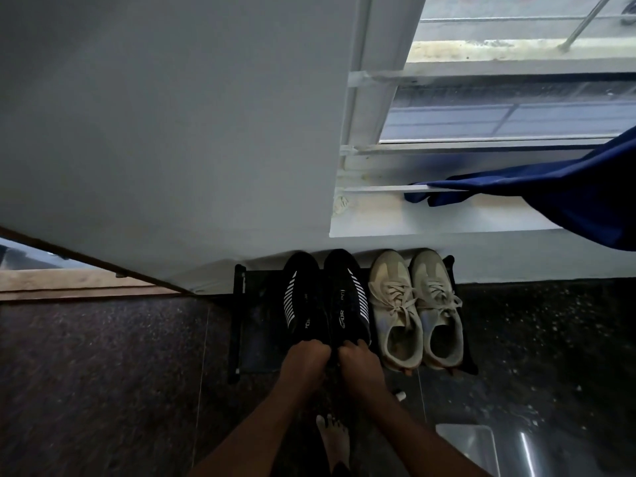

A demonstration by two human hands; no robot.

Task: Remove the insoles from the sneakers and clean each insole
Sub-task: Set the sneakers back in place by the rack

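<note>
Far left of the hands, the black frame of a low shoe rack (237,321) stands on the dark speckled floor (103,373), against a pale wall. On it, just ahead of the left hand (305,360), lies the left black sneaker (300,294) with white stripes, toe to the wall. The left hand's fingers curl over its heel. The right hand (358,359) sits close beside, almost touching the left, and its fingers curl over the heel of the right black sneaker (346,294). Both heel openings are hidden by the hands, so the insoles cannot be seen. Below and between the forearms a bare foot (332,438) rests on the floor. Just right of the right hand sits a pair of beige sneakers (399,315), laced, openings facing up. Far up to the right, a blue cloth (568,194) drapes over the window sill (378,222).
</note>
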